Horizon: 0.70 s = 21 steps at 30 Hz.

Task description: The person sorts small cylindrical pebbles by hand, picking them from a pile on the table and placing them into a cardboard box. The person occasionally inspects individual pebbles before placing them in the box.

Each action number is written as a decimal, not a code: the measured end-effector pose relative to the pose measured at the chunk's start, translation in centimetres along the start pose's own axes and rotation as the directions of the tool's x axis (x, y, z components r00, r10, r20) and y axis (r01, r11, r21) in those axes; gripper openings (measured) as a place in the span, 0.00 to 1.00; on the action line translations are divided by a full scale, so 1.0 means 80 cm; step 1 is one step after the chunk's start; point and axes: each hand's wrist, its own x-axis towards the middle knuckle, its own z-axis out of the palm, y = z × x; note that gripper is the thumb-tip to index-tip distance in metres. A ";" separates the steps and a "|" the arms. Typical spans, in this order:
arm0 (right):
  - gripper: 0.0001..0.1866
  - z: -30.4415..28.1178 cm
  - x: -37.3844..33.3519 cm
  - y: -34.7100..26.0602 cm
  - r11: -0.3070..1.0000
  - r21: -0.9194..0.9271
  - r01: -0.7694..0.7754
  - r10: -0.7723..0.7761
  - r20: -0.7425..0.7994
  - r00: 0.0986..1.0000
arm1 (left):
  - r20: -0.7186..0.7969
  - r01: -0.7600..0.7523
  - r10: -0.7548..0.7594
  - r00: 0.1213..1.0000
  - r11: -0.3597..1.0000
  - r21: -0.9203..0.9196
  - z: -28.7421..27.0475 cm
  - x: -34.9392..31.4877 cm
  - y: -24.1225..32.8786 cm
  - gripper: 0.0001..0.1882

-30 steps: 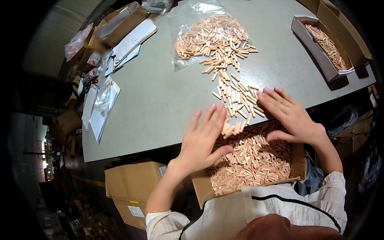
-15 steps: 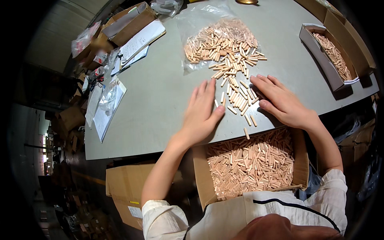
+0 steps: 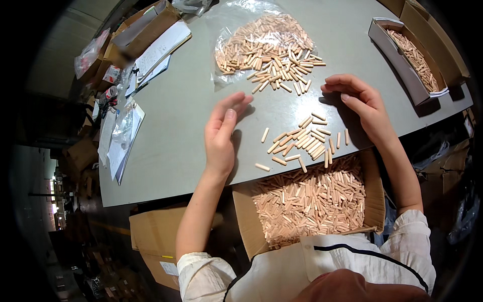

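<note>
My left hand (image 3: 221, 135) is raised above the table, palm turned inward, with its fingers slightly curved and nothing in them. Across from it, my right hand (image 3: 363, 102) is also empty, its fingers bent and thumb apart. Between and below them a loose group of short wooden dowels (image 3: 306, 143) lies near the table's front edge. Farther back, a larger heap of dowels (image 3: 289, 68) spills from the mouth of a clear plastic bag (image 3: 236, 15). Under the edge, against my body, stands an open cardboard box (image 3: 245, 214) filled with many dowels (image 3: 312, 204).
On the grey table (image 3: 166, 126), a long narrow carton (image 3: 395, 63) with dowels sits at the far right. Clipboards with papers (image 3: 163, 48), a plastic-covered pad (image 3: 123, 138) and an open cardboard box (image 3: 143, 25) line the left side. A closed carton (image 3: 156, 234) stands below, left.
Several dowels have slid from the heap toward the table's front edge, leaving a gap behind them. Both hands have lifted and turned from lying palm-down beside the dowels. The view has shifted slightly.
</note>
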 end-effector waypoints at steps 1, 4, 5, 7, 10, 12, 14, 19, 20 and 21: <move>0.23 0.002 0.000 -0.002 0.998 -0.051 0.034 -0.034 -0.002 0.999 | 0.010 -0.011 0.010 1.000 0.999 0.050 0.003 0.000 0.001 0.23; 0.27 0.003 -0.002 -0.002 1.000 0.002 0.009 -0.009 0.008 1.000 | 0.036 -0.016 0.013 0.999 0.995 0.097 0.007 -0.003 0.001 0.23; 0.26 0.004 -0.002 -0.002 1.000 -0.018 0.004 -0.004 0.008 1.000 | 0.031 -0.014 0.011 0.999 0.996 0.090 0.007 -0.004 0.001 0.22; 0.25 0.005 -0.001 -0.004 0.998 -0.059 -0.008 0.008 0.008 1.000 | 0.020 -0.009 0.007 1.000 0.997 0.074 0.005 -0.003 0.001 0.22; 0.21 0.004 -0.001 -0.003 0.997 -0.072 -0.006 0.008 0.038 0.999 | 0.062 -0.027 0.020 0.998 0.991 0.128 0.006 -0.002 0.005 0.23; 0.19 0.004 -0.001 0.001 1.000 -0.029 -0.002 0.003 0.035 0.999 | 0.070 -0.032 0.023 0.997 0.991 0.132 0.005 -0.001 0.001 0.23; 0.19 0.004 -0.001 0.002 1.000 -0.001 -0.006 0.006 0.035 0.999 | 0.080 -0.035 0.025 0.997 0.990 0.136 0.005 -0.002 0.000 0.23; 0.21 0.009 -0.001 -0.002 0.999 0.027 -0.037 0.036 0.029 0.999 | 0.100 -0.074 0.059 0.993 0.986 0.149 0.005 -0.002 -0.004 0.23; 0.21 0.011 -0.002 -0.003 0.999 0.024 -0.045 0.045 0.027 0.999 | 0.105 -0.069 0.056 0.993 0.990 0.127 0.005 -0.002 -0.005 0.23; 0.22 0.012 -0.002 -0.004 0.998 0.024 -0.054 0.053 0.027 0.998 | 0.107 -0.063 0.052 0.993 0.992 0.107 0.005 -0.003 -0.006 0.23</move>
